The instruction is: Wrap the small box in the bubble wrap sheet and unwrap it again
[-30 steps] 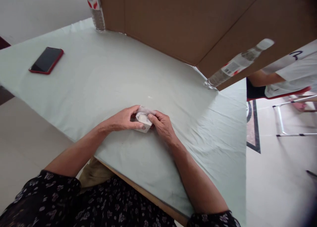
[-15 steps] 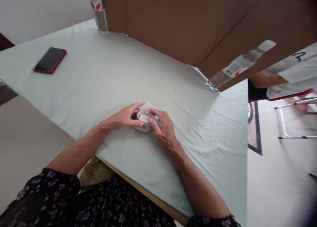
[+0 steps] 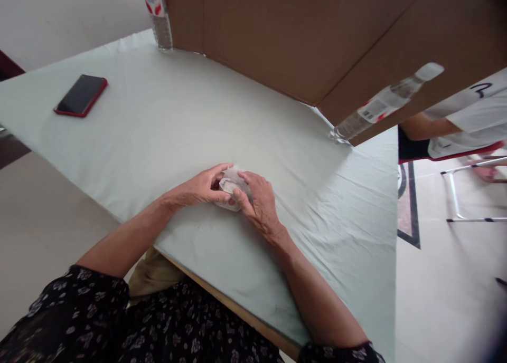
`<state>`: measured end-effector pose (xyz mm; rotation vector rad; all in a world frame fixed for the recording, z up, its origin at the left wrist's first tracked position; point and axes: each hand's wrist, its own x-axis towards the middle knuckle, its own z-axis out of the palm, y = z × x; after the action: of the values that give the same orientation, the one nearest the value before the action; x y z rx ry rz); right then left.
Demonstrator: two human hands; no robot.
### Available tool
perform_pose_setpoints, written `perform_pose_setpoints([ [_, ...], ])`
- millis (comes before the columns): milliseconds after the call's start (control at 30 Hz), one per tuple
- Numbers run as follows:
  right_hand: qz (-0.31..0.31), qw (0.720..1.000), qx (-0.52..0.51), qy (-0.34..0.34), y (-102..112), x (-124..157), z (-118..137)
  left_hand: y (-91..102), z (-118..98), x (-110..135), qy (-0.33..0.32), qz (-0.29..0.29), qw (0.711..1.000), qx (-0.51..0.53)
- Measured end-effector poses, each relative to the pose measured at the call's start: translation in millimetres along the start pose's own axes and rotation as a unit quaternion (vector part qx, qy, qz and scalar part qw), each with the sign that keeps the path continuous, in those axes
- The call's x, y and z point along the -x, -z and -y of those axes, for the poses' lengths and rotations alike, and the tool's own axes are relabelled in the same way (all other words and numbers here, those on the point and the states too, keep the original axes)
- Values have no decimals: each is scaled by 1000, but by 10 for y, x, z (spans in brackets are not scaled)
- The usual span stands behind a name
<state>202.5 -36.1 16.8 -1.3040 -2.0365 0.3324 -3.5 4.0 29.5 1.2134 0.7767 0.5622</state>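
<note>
Between my two hands on the tablecloth lies a small whitish packet (image 3: 228, 187) in thin, crinkled paper, with a faint reddish mark on its near side. The wrapper stands up loosely at the far side. My left hand (image 3: 206, 186) curves round the packet's left side, thumb in front and fingers behind. From the right, my right hand (image 3: 259, 198) grips it, its thumb lying on the top near the middle and its fingers bent at the far side. What the paper holds is hard to make out.
A phone in a red case (image 3: 81, 95) lies at the left of the pale green tablecloth (image 3: 170, 110). A cardboard panel (image 3: 257, 36) stands at the back, with one water bottle (image 3: 158, 20) at its left and another (image 3: 380, 107) at its right. Behind it, a person's arm (image 3: 428, 126) shows.
My right hand has closed in on the packet, its thumb shifting left across the top. The wrapper's loose far part has shifted slightly. My left hand has hardly moved.
</note>
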Motion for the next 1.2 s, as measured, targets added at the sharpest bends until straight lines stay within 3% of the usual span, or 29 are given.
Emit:
perform_pose_setpoints([
  [133, -39, 998, 28, 34, 33, 35, -10, -25, -33, 11, 7, -20, 1000, -7],
  [567, 25, 999, 30, 16, 13, 12, -1, -2, 46, -18, -5, -31, 999, -16],
  [733, -23, 995, -66, -66, 61, -11, -109, -19, 15, -13, -4, -17, 1000, -1],
  [900, 71, 956, -219, -179, 52, -78, -172, -15, -13, -14, -6, -20, 1000, -15],
  [1200, 40, 927, -299, -221, 12, -87, -157, -45, -50, -3, 13, -21, 999, -33],
])
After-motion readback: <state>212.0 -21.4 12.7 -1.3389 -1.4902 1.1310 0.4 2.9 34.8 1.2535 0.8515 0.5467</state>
